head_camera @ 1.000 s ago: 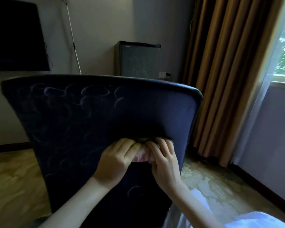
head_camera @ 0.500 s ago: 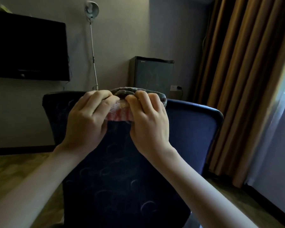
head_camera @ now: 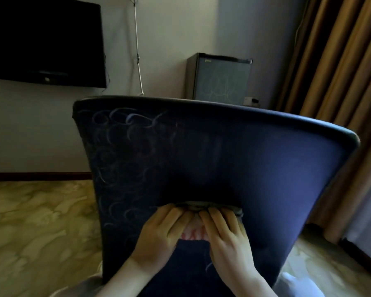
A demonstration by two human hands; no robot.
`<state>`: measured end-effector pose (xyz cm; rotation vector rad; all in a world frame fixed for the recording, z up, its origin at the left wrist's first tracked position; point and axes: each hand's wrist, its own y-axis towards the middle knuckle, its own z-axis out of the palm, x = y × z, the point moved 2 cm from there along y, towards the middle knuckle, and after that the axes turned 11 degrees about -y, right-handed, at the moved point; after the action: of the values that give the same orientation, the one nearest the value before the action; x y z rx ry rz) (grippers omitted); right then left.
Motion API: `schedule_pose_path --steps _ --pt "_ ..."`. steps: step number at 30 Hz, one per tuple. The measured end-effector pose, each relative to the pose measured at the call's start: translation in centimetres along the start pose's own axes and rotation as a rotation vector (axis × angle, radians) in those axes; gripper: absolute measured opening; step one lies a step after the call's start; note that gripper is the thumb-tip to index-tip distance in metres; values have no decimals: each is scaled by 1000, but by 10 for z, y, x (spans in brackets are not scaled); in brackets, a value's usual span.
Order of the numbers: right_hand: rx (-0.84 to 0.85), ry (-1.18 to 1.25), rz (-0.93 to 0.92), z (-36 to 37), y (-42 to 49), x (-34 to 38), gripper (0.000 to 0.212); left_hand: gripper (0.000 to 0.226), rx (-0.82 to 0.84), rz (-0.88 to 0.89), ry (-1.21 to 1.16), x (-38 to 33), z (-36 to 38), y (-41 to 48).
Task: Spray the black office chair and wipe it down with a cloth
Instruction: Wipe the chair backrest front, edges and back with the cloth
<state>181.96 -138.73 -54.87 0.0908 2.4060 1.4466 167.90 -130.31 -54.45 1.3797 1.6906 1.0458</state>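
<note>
The dark office chair's backrest [head_camera: 201, 151] fills the middle of the view, seen from behind, with pale swirled wipe marks on its left part. A folded cloth [head_camera: 194, 231], pinkish with a grey upper edge, lies flat against the lower middle of the backrest. My left hand [head_camera: 161, 234] and my right hand [head_camera: 227, 236] press on it side by side with straight fingers pointing up. Most of the cloth is hidden under my hands. No spray bottle shows.
A black TV [head_camera: 41, 39] hangs on the wall at the upper left. A thin white pole [head_camera: 137, 50] and a small dark fridge [head_camera: 221, 79] stand behind the chair. Brown curtains [head_camera: 341, 71] hang at the right. Patterned floor [head_camera: 30, 221] lies to the left.
Both hands have slid the cloth down from the backrest's top edge to its lower middle. My view has dropped with them.
</note>
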Motion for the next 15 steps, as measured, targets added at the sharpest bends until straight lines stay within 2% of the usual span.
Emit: schedule_pose_path --steps 7,15 --pt "7 8 -2 0 -14 -11 43 17 66 39 40 -8 11 -2" --pt "-11 101 20 -11 -10 -34 48 18 93 57 53 -23 18 14"
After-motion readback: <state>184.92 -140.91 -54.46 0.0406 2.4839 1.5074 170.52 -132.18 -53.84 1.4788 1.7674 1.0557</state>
